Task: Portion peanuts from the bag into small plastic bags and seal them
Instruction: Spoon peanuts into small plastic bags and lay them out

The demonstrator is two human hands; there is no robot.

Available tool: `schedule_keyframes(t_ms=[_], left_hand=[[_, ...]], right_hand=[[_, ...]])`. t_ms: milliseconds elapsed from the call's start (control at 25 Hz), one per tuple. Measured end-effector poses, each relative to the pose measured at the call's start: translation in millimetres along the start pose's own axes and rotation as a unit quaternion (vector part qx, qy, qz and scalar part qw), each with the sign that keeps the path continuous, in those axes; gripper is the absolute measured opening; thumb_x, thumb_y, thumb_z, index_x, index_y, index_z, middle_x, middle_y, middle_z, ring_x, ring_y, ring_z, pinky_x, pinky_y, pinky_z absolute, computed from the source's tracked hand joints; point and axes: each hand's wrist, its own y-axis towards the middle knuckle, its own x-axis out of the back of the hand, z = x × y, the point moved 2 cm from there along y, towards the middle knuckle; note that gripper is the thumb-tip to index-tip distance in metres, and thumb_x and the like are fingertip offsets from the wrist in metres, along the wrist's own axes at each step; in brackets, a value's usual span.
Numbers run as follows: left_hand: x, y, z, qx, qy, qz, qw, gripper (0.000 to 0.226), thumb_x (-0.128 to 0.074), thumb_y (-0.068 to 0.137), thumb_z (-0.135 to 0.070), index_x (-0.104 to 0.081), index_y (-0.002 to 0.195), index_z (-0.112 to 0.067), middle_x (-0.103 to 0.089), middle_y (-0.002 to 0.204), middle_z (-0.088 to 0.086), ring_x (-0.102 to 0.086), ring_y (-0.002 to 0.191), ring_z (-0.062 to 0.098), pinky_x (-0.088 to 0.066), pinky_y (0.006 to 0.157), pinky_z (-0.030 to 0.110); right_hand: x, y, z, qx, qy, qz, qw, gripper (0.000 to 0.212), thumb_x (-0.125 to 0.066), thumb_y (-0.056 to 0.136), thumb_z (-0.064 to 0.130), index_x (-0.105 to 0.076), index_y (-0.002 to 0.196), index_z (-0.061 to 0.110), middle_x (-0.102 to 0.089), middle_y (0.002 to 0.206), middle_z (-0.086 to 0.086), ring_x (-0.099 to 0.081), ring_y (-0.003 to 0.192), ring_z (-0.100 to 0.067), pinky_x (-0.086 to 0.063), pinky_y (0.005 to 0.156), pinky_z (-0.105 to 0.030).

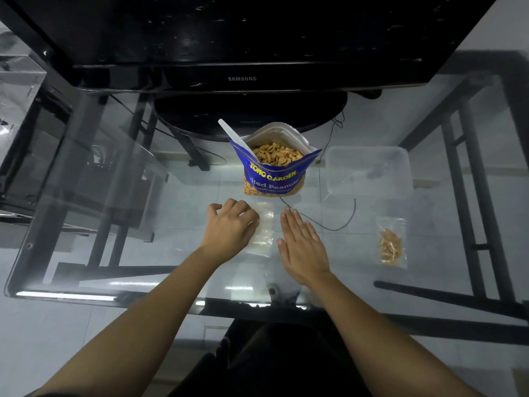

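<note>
Fingers (pixel 246 213) on glass table (pixel 352 282)

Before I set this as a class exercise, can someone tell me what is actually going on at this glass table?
A person is portioning peanuts. The open blue peanut bag stands on the glass table with a white spoon in it. The left hand rests on an empty small plastic bag lying flat, while the right hand lies open beside it. One filled small bag lies to the right, near a clear container.
</note>
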Motion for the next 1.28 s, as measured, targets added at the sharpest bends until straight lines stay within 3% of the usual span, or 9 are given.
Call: schedule_keyframes(t_ms=[80,160,240,320,480,680,920,1120,1280], left_hand=[[16,-2,-2,0.053,-0.151,0.032,0.987,0.009,-0.059,0.087,-0.023,-0.066,0.088,-0.018,-0.066,0.085,-0.003,-0.059,0.080,0.013,-0.042,0.074,0.031],[32,-2,-8,0.193,-0.398,0.080,0.893,0.008,-0.061,0.088,-0.020,-0.066,0.088,-0.013,-0.064,0.078,-0.003,-0.058,0.070,0.005,-0.043,0.067,0.019],[42,-6,-18,0.280,-0.531,0.092,0.795,0.006,-0.063,0.087,-0.017,-0.065,0.088,-0.011,-0.062,0.073,-0.001,-0.058,0.062,0.001,-0.043,0.062,0.015],[48,-8,-28,0.301,-0.597,0.112,0.735,0.008,-0.062,0.087,-0.018,-0.065,0.090,-0.011,-0.063,0.072,-0.001,-0.059,0.064,0.005,-0.042,0.062,0.018],[57,-1,-32,0.315,-0.687,0.107,0.646,0.022,-0.052,0.092,-0.024,-0.070,0.089,-0.012,-0.066,0.070,0.000,-0.059,0.067,0.010,-0.047,0.062,0.018],[66,9,-34,0.264,-0.639,0.131,0.710,0.013,-0.062,0.084,-0.003,-0.070,0.087,-0.012,-0.069,0.071,-0.001,-0.061,0.065,0.008,-0.049,0.067,0.022],[80,11,-47,0.110,-0.333,0.050,0.935,0.006,-0.064,0.083,-0.013,-0.070,0.085,-0.014,-0.065,0.071,-0.008,-0.058,0.065,-0.002,-0.042,0.064,0.005],[73,4,-43,0.243,-0.392,0.008,0.887,0.010,-0.061,0.083,-0.011,-0.070,0.079,-0.013,-0.068,0.066,0.003,-0.060,0.061,0.010,-0.050,0.068,0.025],[77,6,-39,0.281,-0.454,0.013,0.845,0.013,-0.061,0.082,-0.006,-0.069,0.076,-0.015,-0.067,0.067,0.004,-0.059,0.061,0.008,-0.048,0.064,0.024]], right_hand=[[17,-2,2,-0.009,0.148,0.030,0.988,0.069,0.005,0.089,0.053,-0.006,0.147,0.018,-0.001,0.152,0.014,0.000,0.144,-0.006,0.003,0.115,-0.024],[42,-7,9,-0.088,0.398,0.055,0.911,0.068,-0.013,0.086,0.060,-0.032,0.142,0.026,-0.025,0.144,0.022,-0.021,0.136,0.003,-0.013,0.112,-0.019],[65,-15,17,-0.138,0.547,0.014,0.825,0.044,-0.042,0.085,0.060,-0.053,0.121,0.036,-0.054,0.127,0.017,-0.049,0.114,0.008,-0.036,0.097,-0.017],[81,-21,21,-0.158,0.577,-0.049,0.800,0.022,-0.068,0.082,0.033,-0.059,0.102,0.036,-0.067,0.102,0.010,-0.061,0.089,0.006,-0.048,0.081,-0.017],[101,-33,18,-0.146,0.597,-0.086,0.784,0.026,-0.072,0.078,0.008,-0.061,0.095,0.024,-0.070,0.075,0.008,-0.065,0.072,-0.002,-0.053,0.071,-0.022],[123,-36,7,-0.109,0.564,-0.075,0.815,0.031,-0.074,0.077,0.013,-0.062,0.099,0.031,-0.072,0.077,0.004,-0.066,0.073,-0.012,-0.052,0.070,-0.026],[128,-29,-14,-0.153,0.554,-0.047,0.817,0.051,-0.070,0.080,0.010,-0.047,0.125,0.012,-0.065,0.068,-0.004,-0.067,0.066,-0.010,-0.054,0.062,-0.020],[132,-26,-11,-0.085,0.565,-0.005,0.820,0.060,-0.054,0.091,0.005,-0.026,0.139,0.028,-0.069,0.103,-0.009,-0.068,0.095,-0.015,-0.055,0.083,-0.028],[144,-27,-1,-0.037,0.315,-0.098,0.943,0.071,-0.064,0.085,0.024,-0.024,0.143,0.024,-0.040,0.143,0.002,-0.036,0.130,-0.007,-0.027,0.103,-0.018]])
